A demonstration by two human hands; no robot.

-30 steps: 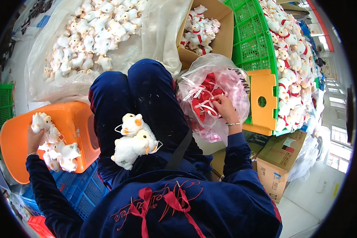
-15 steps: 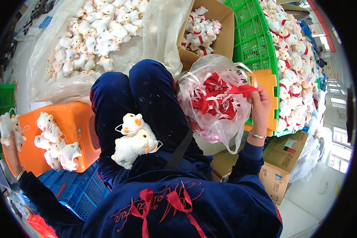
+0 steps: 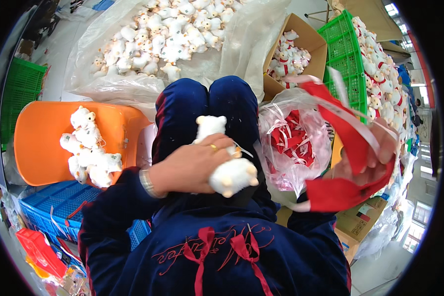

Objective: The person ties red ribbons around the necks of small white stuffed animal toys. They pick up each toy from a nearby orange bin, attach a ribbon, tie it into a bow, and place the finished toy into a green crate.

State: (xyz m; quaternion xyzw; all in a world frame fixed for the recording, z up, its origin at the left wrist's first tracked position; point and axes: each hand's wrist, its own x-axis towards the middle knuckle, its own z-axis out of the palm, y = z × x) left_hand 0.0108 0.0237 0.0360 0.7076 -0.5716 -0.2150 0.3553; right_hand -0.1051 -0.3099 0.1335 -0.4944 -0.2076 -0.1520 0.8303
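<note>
My left hand (image 3: 195, 165) lies over my lap, fingers curled round a small white plush animal (image 3: 233, 176) whose pale end points right. Another white plush animal (image 3: 211, 127) shows just beyond the fingers on my thighs; how many lie beneath the hand is hidden. Off to the right, my right hand (image 3: 377, 153) is raised and smeared by motion, gripping red fabric strips (image 3: 343, 128) with white ribbon ends. One strip swings up and another hangs below the fingers. Left of my hand, several white plush animals (image 3: 91, 148) sit on an orange plastic stool (image 3: 39, 143).
A clear bag (image 3: 266, 128) of red strips stands right of my knees. Beyond it are a cardboard box (image 3: 315, 47) with plush animals in red scarves and a green crate (image 3: 343, 54). Plastic sheeting (image 3: 91, 54) ahead bears many bare plush animals. A blue crate (image 3: 59, 202) stands lower left.
My left hand has come from the far left, where it held a plush animal, to my lap. My right hand has lifted red strips out of the bag and swung right.
</note>
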